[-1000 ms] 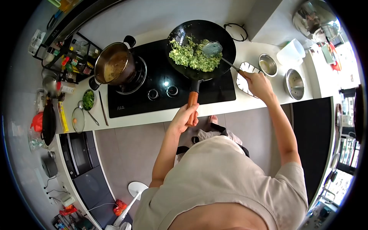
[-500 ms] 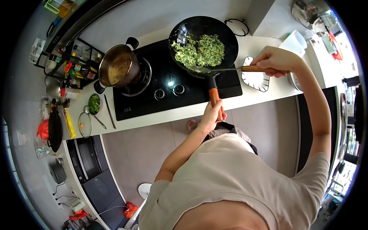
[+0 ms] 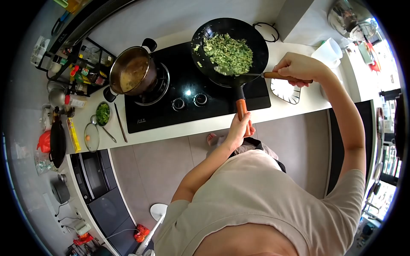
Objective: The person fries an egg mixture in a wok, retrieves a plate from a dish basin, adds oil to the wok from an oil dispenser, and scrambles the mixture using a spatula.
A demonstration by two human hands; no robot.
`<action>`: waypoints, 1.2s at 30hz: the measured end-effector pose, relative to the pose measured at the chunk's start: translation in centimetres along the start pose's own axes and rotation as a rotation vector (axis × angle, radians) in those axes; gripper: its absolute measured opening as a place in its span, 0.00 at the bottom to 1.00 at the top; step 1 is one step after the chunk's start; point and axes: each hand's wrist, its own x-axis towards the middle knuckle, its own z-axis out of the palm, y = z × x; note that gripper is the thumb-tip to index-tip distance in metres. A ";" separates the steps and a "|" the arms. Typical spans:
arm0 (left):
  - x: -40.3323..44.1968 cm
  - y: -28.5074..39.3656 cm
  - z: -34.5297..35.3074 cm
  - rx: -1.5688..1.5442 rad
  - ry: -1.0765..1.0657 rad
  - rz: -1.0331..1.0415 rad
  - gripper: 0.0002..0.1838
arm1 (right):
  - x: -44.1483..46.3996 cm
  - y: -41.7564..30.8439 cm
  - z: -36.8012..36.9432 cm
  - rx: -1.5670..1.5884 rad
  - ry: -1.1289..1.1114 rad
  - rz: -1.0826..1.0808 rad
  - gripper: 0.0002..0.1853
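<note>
My left hand (image 3: pixel 240 130) is wrapped round the orange-brown handle (image 3: pixel 241 109) of a black wok (image 3: pixel 260 47) on the right side of the stove. In my right hand (image 3: pixel 299 68) is the wooden handle of a spatula (image 3: pixel 273 75), held above the counter to the right of the wok. The spatula's metal shaft reaches over the wok's near rim, and its blade is mostly hidden at the lower edge of the food. Chopped green and pale food (image 3: pixel 230 53) lies gathered in the wok's middle, with a few bits on the left wall.
A pot (image 3: pixel 132 70) of brownish liquid stands on the left burner. Left of the stove (image 3: pixel 179 85) are a bowl of chopped greens (image 3: pixel 103 114), a spoon, chopsticks (image 3: pixel 120 122) and a glass lid (image 3: pixel 92 138). A ribbed white dish (image 3: pixel 285 91) lies right of it.
The food has been pushed from the wok's left side into one heap in the middle. My right hand has turned and risen, bringing the spatula to the near rim. The wok handle has shifted right in view.
</note>
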 end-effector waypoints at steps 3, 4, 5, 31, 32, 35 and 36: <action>0.0 0.1 -0.1 0.001 0.000 -0.008 0.14 | 0.8 -0.2 2.0 -0.037 0.027 0.027 0.17; 0.0 0.0 -0.1 -0.005 -0.001 -0.013 0.14 | 1.7 0.0 3.2 -0.032 0.036 0.037 0.17; 0.0 0.1 -0.1 -0.005 0.011 -0.017 0.14 | 3.3 0.3 5.0 0.009 0.119 0.033 0.16; 0.0 0.1 0.0 0.024 0.026 -0.012 0.15 | 9.8 9.4 20.2 -0.425 1.245 -0.171 0.20; -0.1 0.2 0.1 0.021 0.030 -0.012 0.15 | 9.7 10.0 20.9 -0.450 1.294 -0.206 0.20; -0.2 0.3 0.1 0.015 0.037 -0.012 0.15 | 7.2 10.1 20.9 -0.357 1.187 -0.141 0.21; -0.1 0.2 0.0 0.017 0.036 -0.009 0.15 | 6.1 9.6 20.1 -0.300 1.136 -0.100 0.21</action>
